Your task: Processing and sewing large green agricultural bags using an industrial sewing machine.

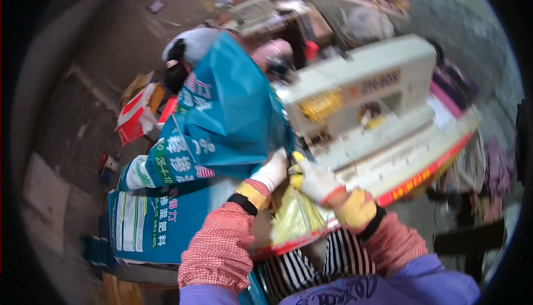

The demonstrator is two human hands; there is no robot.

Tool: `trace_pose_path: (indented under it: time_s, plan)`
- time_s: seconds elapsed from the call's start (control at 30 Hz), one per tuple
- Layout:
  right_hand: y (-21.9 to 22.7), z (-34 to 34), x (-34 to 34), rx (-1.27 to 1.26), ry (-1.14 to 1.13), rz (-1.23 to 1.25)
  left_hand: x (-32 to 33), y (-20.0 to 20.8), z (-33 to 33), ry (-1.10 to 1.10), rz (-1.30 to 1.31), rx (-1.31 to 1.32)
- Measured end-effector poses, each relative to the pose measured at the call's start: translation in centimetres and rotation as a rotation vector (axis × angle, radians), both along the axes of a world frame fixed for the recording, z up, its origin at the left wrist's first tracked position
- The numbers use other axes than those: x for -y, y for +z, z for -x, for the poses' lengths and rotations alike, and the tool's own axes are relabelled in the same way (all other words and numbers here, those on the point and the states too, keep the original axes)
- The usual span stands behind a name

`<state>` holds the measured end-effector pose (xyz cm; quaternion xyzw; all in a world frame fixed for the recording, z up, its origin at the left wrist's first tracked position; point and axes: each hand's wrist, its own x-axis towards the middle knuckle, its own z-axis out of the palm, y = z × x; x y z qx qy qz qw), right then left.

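Note:
A large blue plastic sack (233,116) with white and pink print stands bunched in front of me, left of a cream sewing machine (361,86). My left hand (272,172), in a white glove, has its fingers closed on the sack's lower right edge. Close beside it, my right hand (316,182) wears a white glove with yellow fingertips. Its fingers curl at the same edge, near the machine's needle end; blur hides the exact grip. Below both hands lies a pale yellow sheet (294,216) on the machine table.
Flat blue sacks (189,227) are stacked at the left. The machine table (394,166) has a red-and-yellow front edge. Behind the raised sack, another person (197,44) bends over, partly hidden. A red-and-white package (136,116) is at the far left, and a white bag (369,24) sits at the back.

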<state>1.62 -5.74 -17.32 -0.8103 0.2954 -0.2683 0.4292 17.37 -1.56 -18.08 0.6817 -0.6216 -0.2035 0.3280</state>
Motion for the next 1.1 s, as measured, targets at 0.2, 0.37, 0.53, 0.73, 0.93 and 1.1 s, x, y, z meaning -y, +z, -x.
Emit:
trace_pose_path:
  time_s: [0.2,0.37,0.53,0.73,0.93,1.1]
  plan:
    - [-2.1,-3.7,0.6,-0.463,0.06,0.778,-13.0,12.5,1.8,-0.5,-0.206,0.731]
    - [3.6,-8.6,0.0,-0.522,0.049,0.467,-17.5,25.4,2.4,-0.179,0.586,1.327]
    - [7.7,-4.3,-5.6,-0.046,0.308,0.465,-21.3,22.7,-5.8,0.406,0.804,0.665]
    - [11.3,6.1,-5.8,0.518,-0.034,-0.412,-23.5,12.3,-11.8,0.439,-0.135,0.942]
    - [10.5,7.2,-5.2,0.734,0.033,-0.126,-20.3,12.5,-18.8,0.866,0.261,1.159]
    - [9.9,6.2,-2.9,0.847,-0.244,-0.246,-21.7,24.9,-15.8,0.945,0.515,1.596]
